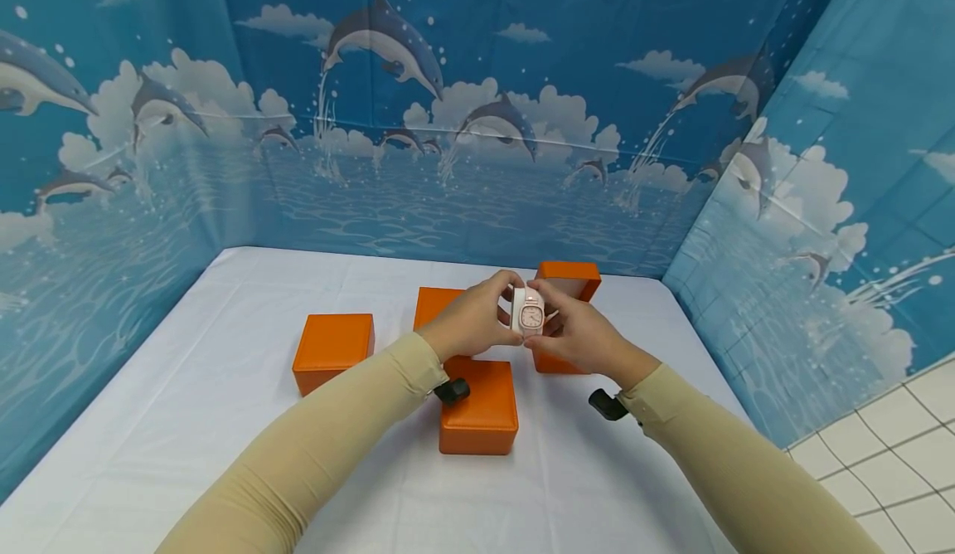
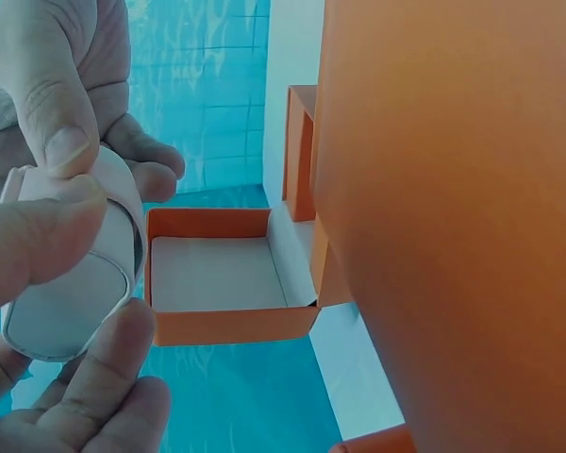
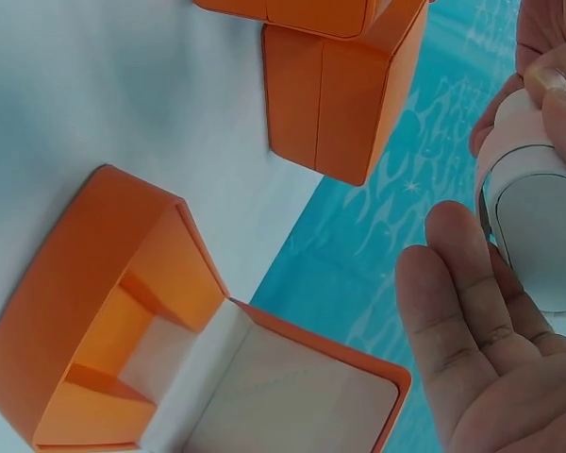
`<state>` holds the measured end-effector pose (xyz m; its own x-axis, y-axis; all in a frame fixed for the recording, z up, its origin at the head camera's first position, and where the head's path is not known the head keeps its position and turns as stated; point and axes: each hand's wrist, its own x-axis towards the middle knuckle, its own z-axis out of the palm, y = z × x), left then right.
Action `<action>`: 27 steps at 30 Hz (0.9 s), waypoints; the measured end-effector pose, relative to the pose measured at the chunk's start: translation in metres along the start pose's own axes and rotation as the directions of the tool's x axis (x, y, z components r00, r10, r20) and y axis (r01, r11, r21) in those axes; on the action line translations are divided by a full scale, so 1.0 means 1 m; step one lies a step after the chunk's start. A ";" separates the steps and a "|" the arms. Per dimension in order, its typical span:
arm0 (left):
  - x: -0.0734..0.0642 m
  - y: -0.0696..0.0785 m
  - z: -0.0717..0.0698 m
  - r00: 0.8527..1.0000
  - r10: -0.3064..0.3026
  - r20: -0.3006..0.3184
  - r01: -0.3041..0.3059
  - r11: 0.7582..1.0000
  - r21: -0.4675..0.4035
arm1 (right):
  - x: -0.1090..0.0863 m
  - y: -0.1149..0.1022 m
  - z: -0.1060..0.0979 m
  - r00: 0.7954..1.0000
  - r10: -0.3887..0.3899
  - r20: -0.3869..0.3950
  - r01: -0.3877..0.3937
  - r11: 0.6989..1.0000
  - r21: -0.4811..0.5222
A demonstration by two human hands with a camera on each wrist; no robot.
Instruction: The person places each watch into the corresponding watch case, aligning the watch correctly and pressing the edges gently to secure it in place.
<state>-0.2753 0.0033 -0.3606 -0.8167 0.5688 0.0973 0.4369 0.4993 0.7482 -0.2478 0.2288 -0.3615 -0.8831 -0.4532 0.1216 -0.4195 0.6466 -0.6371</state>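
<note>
A wristwatch (image 1: 532,316) with a squarish, pale pink-rimmed dial and a light strap is held up over the table, wrapped round a white oval cushion (image 2: 66,307). My left hand (image 1: 473,315) grips it from the left, between thumb and fingers. On the other side, my right hand (image 1: 580,335) pinches its edge with the thumb and fingers. Behind the right hand stands an orange watch box (image 1: 569,270) with its lid raised. Its pale lid lining and inner compartment (image 3: 160,359) show in the right wrist view.
Three other orange boxes have their lids down: one at the left (image 1: 332,340), one in front (image 1: 477,409), and one behind the left forearm (image 1: 435,302). A white cloth (image 1: 224,421) covers the table. Dolphin-printed curtains (image 1: 477,164) enclose its back and sides.
</note>
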 end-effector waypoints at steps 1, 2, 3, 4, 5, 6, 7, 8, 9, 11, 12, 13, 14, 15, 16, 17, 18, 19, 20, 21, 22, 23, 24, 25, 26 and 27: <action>0.000 0.000 0.000 1.000 -0.002 0.002 0.002 1.000 -0.003 | 0.000 0.000 0.000 1.000 0.001 0.000 -0.001 1.000 0.000; 0.000 0.000 0.000 1.000 -0.002 0.003 0.002 1.000 -0.004 | 0.000 0.000 0.000 1.000 0.000 0.001 0.000 1.000 0.000; 0.000 0.000 0.000 1.000 -0.003 0.006 0.003 1.000 -0.005 | 0.000 0.000 0.000 1.000 -0.001 0.002 0.001 1.000 -0.001; 0.000 0.000 0.000 1.000 -0.002 0.009 0.002 1.000 -0.004 | 0.000 0.000 -0.001 1.000 -0.001 0.003 0.001 1.000 -0.002; 0.000 0.000 0.000 1.000 0.000 0.011 0.000 1.000 -0.003 | 0.000 0.000 -0.001 1.000 -0.001 0.003 0.001 1.000 -0.004; 0.000 0.000 0.000 1.000 0.004 0.013 -0.004 1.000 0.001 | 0.000 0.000 -0.001 1.000 -0.004 0.003 0.004 1.000 -0.009; 0.001 0.000 0.000 1.000 0.008 0.015 -0.008 1.000 0.002 | 0.000 0.000 -0.001 1.000 -0.007 0.002 0.007 1.000 -0.011; 0.001 0.000 0.000 1.000 0.012 0.016 -0.012 1.000 0.003 | 0.000 0.000 -0.001 1.000 -0.011 0.000 0.011 1.000 -0.016; 0.001 0.000 0.000 1.000 0.016 0.018 -0.016 1.000 0.001 | 0.000 0.000 -0.002 1.000 -0.016 -0.003 0.016 1.000 -0.020; 0.002 0.000 0.001 1.000 0.016 0.016 -0.016 1.000 -0.001 | 0.000 0.000 -0.002 1.000 -0.026 -0.007 0.026 0.999 -0.027; 0.002 -0.001 0.001 1.000 0.016 0.016 -0.016 1.000 -0.004 | 0.000 0.000 -0.002 1.000 -0.030 -0.010 0.029 0.999 -0.028; 0.002 -0.001 0.001 1.000 0.014 0.015 -0.014 1.000 -0.008 | 0.000 0.000 -0.003 0.999 -0.032 -0.013 0.031 0.999 -0.029; 0.003 -0.001 0.001 1.000 0.013 0.014 -0.013 1.000 -0.011 | -0.001 0.000 -0.003 0.999 -0.033 -0.013 0.033 0.999 -0.030; 0.003 -0.001 0.002 1.000 0.011 0.013 -0.010 1.000 -0.011 | -0.001 0.001 -0.003 0.999 -0.033 -0.013 0.033 0.999 -0.030; 0.003 -0.001 0.002 1.000 0.009 0.011 -0.009 1.000 -0.010 | -0.001 0.001 -0.003 0.999 -0.033 -0.013 0.033 0.999 -0.029; 0.003 -0.001 0.002 1.000 0.008 0.012 -0.008 1.000 -0.011 | -0.001 0.001 -0.004 0.999 -0.033 -0.014 0.032 0.999 -0.030; 0.003 0.000 0.002 1.000 0.009 0.011 -0.009 1.000 -0.009 | -0.001 0.001 -0.004 0.999 -0.033 -0.014 0.033 0.999 -0.029; 0.004 0.000 0.003 1.000 0.009 0.012 -0.009 1.000 -0.008 | -0.001 0.002 -0.004 0.999 -0.035 -0.013 0.035 0.999 -0.029; 0.004 0.000 0.003 1.000 0.009 0.013 -0.009 1.000 -0.007 | -0.002 0.002 -0.005 0.999 -0.038 -0.011 0.037 0.999 -0.026; 0.003 0.000 0.003 1.000 0.009 0.014 -0.009 1.000 -0.007 | -0.002 0.002 -0.005 0.999 -0.041 -0.011 0.041 0.999 -0.023; 0.004 0.001 0.003 1.000 0.009 0.015 -0.009 1.000 -0.008 | -0.002 0.002 -0.005 0.999 -0.044 -0.009 0.044 0.999 -0.020; 0.003 0.001 0.003 1.000 0.008 0.016 -0.008 1.000 -0.008 | -0.002 0.003 -0.005 0.999 -0.046 -0.009 0.046 0.999 -0.018; 0.003 0.001 0.003 1.000 0.009 0.017 -0.008 1.000 -0.008 | -0.002 0.003 -0.005 0.999 -0.048 -0.008 0.048 0.999 -0.016; 0.004 0.002 0.003 1.000 0.008 0.018 -0.008 1.000 -0.009 | -0.002 0.003 -0.005 0.999 -0.048 -0.006 0.048 0.999 -0.015; 0.004 0.002 0.003 1.000 0.008 0.019 -0.008 1.000 -0.009 | -0.002 0.003 -0.005 0.999 -0.047 -0.006 0.047 0.999 -0.016; 0.004 0.002 0.004 1.000 0.008 0.018 -0.008 1.000 -0.007 | -0.003 0.003 -0.005 0.999 -0.042 -0.006 0.042 0.999 -0.017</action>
<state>-0.2762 0.0091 -0.3609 -0.8062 0.5846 0.0915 0.4410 0.4905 0.7516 -0.2480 0.2354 -0.3597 -0.8658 -0.4763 0.1534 -0.4602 0.6374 -0.6180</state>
